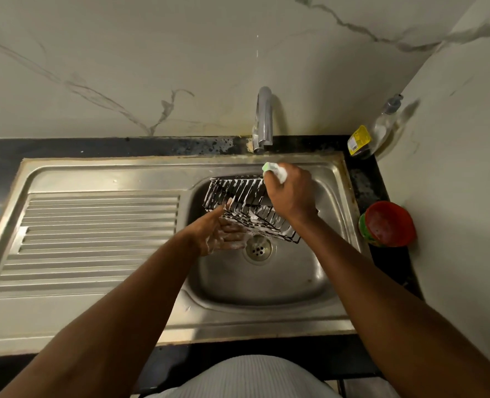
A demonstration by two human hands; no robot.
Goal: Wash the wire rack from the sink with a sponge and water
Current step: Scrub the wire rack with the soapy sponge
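A black wire rack (238, 196), white with soap foam, is held tilted over the steel sink basin (266, 277). My left hand (221, 234) holds it from below at its near left corner, thumb on the wires, fingers soapy under it. My right hand (291, 193) grips a foamy green sponge (274, 170) at the rack's far right end, just under the tap (264, 119). No water stream is visible from the tap.
A ribbed steel drainboard (94, 242) lies left of the basin. On the dark counter at the right stand a red bowl (388, 224) and a clear soap bottle (381, 130) with a yellow label. Marble walls close the back and right.
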